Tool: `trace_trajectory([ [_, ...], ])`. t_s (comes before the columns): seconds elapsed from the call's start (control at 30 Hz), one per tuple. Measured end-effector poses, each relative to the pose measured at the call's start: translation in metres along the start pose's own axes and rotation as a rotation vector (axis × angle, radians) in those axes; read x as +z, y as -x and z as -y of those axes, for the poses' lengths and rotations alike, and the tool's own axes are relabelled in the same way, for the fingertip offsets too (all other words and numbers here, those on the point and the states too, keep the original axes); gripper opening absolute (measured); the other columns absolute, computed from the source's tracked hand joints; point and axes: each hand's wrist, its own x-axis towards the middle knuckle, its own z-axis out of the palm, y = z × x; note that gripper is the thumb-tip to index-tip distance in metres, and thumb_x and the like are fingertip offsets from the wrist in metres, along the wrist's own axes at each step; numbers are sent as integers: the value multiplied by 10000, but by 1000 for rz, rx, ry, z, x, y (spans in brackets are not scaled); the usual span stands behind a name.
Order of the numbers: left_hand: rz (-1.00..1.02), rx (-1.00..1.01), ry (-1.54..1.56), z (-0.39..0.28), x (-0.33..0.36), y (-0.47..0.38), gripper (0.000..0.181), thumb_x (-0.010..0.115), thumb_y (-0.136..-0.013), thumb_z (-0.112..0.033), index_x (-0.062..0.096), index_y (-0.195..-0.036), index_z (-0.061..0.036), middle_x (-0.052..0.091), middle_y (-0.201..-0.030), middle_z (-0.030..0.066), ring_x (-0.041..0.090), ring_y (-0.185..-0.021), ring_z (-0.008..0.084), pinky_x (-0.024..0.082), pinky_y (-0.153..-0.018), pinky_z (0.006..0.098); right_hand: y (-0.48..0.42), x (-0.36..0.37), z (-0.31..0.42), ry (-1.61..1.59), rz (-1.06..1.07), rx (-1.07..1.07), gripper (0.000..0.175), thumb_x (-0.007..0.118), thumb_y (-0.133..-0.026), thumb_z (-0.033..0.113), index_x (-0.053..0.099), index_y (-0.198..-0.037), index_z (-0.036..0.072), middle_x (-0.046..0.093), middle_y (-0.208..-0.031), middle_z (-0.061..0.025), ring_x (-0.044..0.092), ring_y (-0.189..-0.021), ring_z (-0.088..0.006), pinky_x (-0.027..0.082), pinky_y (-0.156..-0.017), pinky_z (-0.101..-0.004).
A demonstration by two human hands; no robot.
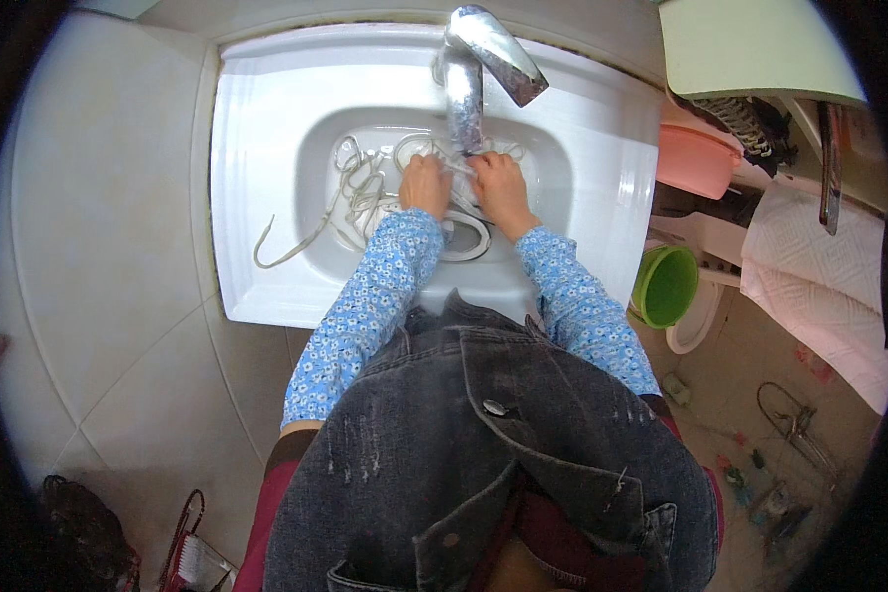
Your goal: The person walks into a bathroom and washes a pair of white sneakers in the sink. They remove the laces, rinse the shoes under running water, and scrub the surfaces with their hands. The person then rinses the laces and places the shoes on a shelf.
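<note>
A white ceramic sink (259,148) stands before me with shallow water in its basin. Off-white laces or cords (370,189) lie tangled in the water, and one end trails over the basin's left edge. My left hand (425,183) and my right hand (501,189) are side by side under the chrome faucet's (465,103) spout, with running water between them. Fingers of both are curled on pale, wet cord-like material, partly hidden and blurred. Below the hands, near the basin's front, lies a white ring-shaped item (473,255) that I cannot identify. Blue floral sleeve covers are on both forearms.
To the right are a pink basin (695,159), a green bucket (664,287) and a hanging white towel (810,259). A pale cabinet or shelf edge (762,48) juts in at the upper right. A brush (196,566) is at the lower left. Tiled wall borders the sink's left side.
</note>
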Motion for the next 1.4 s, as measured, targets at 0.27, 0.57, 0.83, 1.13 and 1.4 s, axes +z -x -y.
trace_trajectory([
  [0.27,80,-21,53,1,0,-1,179,627,-802,-137,556,-934,-39,561,-929,193,586,-879,388,471,-755,496,-2,8,-6,-149,-27,160,136,602,-842,145,650,-903,34,633,-875,-150,577,-852,-355,457,-773,-438],
  [0.57,227,181,-109,26,-44,20,141,529,-884,-114,546,-1014,-65,546,-932,171,568,-865,387,465,-724,462,-5,22,-9,-159,-106,286,159,608,-839,164,657,-919,36,629,-842,-173,577,-813,-380,459,-743,-451],
  [0.83,93,30,-72,51,-79,38,158,618,-815,-152,583,-942,-66,595,-845,166,577,-828,374,459,-735,475,-8,17,-19,-296,-17,167,157,589,-838,180,676,-915,73,652,-885,-151,583,-837,-363,434,-742,-478],
  [1.13,176,141,-233,-16,-19,-15,129,569,-796,-95,554,-907,-31,636,-772,190,629,-757,379,507,-656,458,-1,14,-12,-203,-9,210,191,635,-816,177,681,-947,46,662,-917,-177,617,-847,-361,489,-757,-428],
  [1.4,-3,123,-37,49,-77,42,103,577,-820,-96,582,-914,-55,603,-818,191,573,-812,376,430,-719,494,-7,19,-7,-226,-18,401,194,601,-836,198,686,-931,52,661,-918,-182,618,-818,-363,481,-748,-440],
])
